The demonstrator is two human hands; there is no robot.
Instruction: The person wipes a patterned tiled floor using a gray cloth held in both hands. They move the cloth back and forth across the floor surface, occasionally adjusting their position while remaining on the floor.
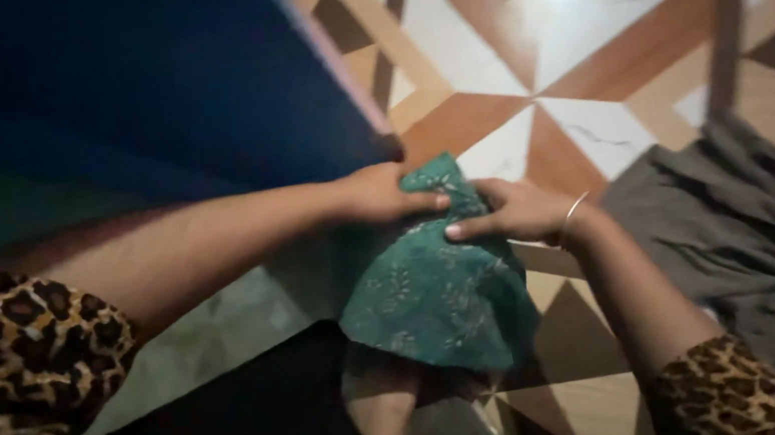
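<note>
Both hands are gripping a small piece of green patterned cloth (438,286), which is hanging in the air between them, above a floor of brown, white and tan geometric tiles (578,59). The left hand (374,196) is pinching the cloth's top edge, fingers closed over it, while the right hand (508,214), wearing a thin bangle (572,218), is clamping the same edge just beside it, thumb pressed on the fabric. Below the grip, the cloth is draping loosely in a bunched, rounded shape, not yet flat or squared, so any folding appears to be only starting. Just behind the left hand, a dark blue mattress-like edge (187,84) is rising. To the right of the grip, well apart, a heap of grey fabric (767,255) is lying crumpled on the floor, seemingly untouched.
</note>
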